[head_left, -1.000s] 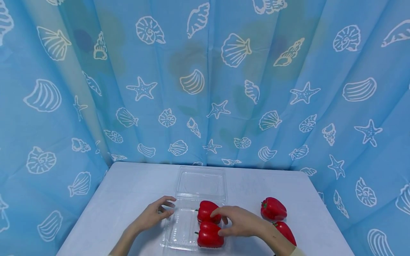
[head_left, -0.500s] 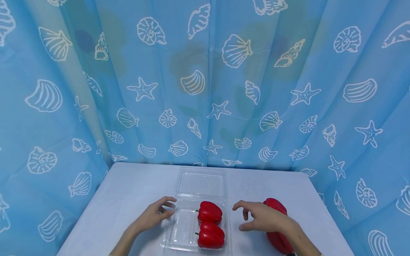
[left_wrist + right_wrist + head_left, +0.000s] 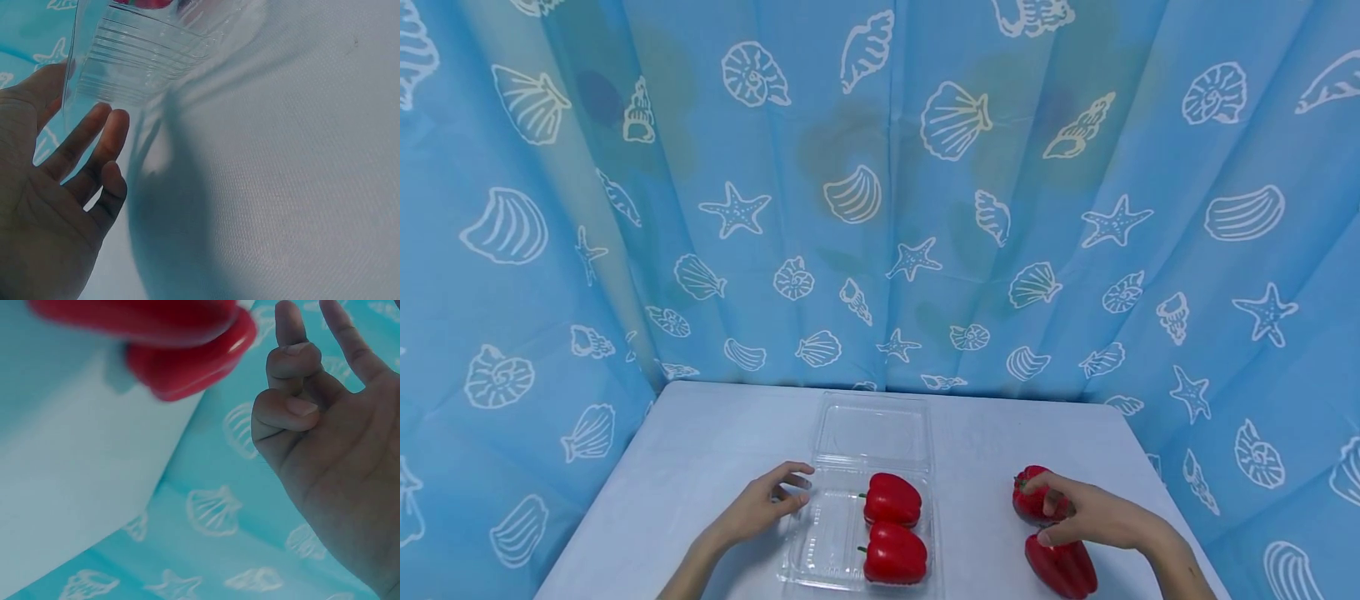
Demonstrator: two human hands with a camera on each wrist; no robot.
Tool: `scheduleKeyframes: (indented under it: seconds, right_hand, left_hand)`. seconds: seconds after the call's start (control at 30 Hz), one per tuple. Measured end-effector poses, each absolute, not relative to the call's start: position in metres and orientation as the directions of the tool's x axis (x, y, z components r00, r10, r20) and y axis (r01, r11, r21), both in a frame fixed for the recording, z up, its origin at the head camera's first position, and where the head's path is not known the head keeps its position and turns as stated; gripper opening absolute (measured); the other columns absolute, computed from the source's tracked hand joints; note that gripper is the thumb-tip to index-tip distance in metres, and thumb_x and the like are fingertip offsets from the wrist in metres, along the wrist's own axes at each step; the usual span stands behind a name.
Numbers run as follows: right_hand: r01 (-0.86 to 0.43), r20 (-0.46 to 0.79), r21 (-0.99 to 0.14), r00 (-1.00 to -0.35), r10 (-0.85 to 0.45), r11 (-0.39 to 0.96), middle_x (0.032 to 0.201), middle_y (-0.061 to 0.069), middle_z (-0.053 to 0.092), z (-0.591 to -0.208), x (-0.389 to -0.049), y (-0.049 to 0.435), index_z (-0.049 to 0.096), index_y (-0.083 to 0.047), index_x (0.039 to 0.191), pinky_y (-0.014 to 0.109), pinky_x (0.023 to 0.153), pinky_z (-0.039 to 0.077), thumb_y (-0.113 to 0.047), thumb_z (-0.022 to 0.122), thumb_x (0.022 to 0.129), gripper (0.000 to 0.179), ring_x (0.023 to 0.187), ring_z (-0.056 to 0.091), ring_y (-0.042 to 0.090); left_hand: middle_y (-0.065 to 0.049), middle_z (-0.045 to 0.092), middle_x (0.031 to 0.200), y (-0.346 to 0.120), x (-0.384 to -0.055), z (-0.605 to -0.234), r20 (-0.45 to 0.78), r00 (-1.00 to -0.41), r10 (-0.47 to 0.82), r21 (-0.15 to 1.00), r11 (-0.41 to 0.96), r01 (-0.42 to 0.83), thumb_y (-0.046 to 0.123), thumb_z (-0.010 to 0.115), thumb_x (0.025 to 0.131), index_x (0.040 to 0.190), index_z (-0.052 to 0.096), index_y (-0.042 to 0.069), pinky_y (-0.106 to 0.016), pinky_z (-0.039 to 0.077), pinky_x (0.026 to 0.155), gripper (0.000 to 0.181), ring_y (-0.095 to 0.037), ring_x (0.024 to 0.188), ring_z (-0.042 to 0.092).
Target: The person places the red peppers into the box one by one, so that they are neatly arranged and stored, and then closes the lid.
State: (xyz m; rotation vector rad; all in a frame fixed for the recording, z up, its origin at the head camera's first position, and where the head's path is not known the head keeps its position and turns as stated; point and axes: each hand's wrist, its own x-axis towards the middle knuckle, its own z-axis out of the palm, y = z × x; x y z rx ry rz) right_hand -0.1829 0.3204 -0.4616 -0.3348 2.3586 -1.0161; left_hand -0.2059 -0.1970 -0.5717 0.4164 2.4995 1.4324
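A clear plastic clamshell container [image 3: 827,537] lies opened out, its lid [image 3: 872,429] toward the back. Two red bell peppers sit side by side in its right half, one farther back [image 3: 892,498] and one nearer [image 3: 895,553]. My left hand [image 3: 758,505] rests at the container's left edge with loosely bent fingers; the left wrist view has the fingertips close by the ribbed clear wall [image 3: 134,50]. Over two more red bell peppers, the back one [image 3: 1027,503] and the front one [image 3: 1063,570], hovers my right hand [image 3: 1097,512], fingers spread apart and holding nothing.
A white-covered table [image 3: 722,417] carries everything, its right edge running close by the right-hand peppers. Behind and along both sides hangs a blue curtain [image 3: 880,292] with white shell and starfish prints.
My right hand has left the peppers in the container and moved right, over the two peppers on the table. The left hand has stayed by the container's edge.
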Motion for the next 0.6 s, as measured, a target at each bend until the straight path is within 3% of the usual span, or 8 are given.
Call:
scheduleKeyframes:
  seconds: [0.3,0.6]
  right_hand:
    - [0.094,-0.447,-0.74,-0.808,-0.383,0.666,0.12,0.015,0.054,-0.483,-0.181,0.358,0.047,-0.004,0.136,0.051,0.081,0.058,-0.02,0.087,0.076,0.074,0.111,0.05,0.035]
    - [0.18,-0.512,-0.703,-0.799,-0.314,0.688,0.117,0.013,0.056,-0.503,-0.184,0.364,0.047,-0.006,0.138,0.049,0.081,0.058,-0.02,0.087,0.077,0.074,0.109,0.051,0.032]
  left_hand:
    - [-0.011,0.066,0.124,-0.196,-0.205,-0.571,-0.078,-0.936,0.342,0.871,0.48,0.103,0.031,0.067,0.097,0.137,0.056,0.018,-0.043,0.055,0.079,0.043,-0.02,0.095,0.067]
    - [-0.011,0.066,0.125,-0.196,-0.205,-0.571,-0.076,-0.938,0.338,0.868,0.485,0.105,0.031,0.066,0.098,0.137,0.056,0.018,-0.041,0.054,0.078,0.043,-0.019,0.095,0.066]
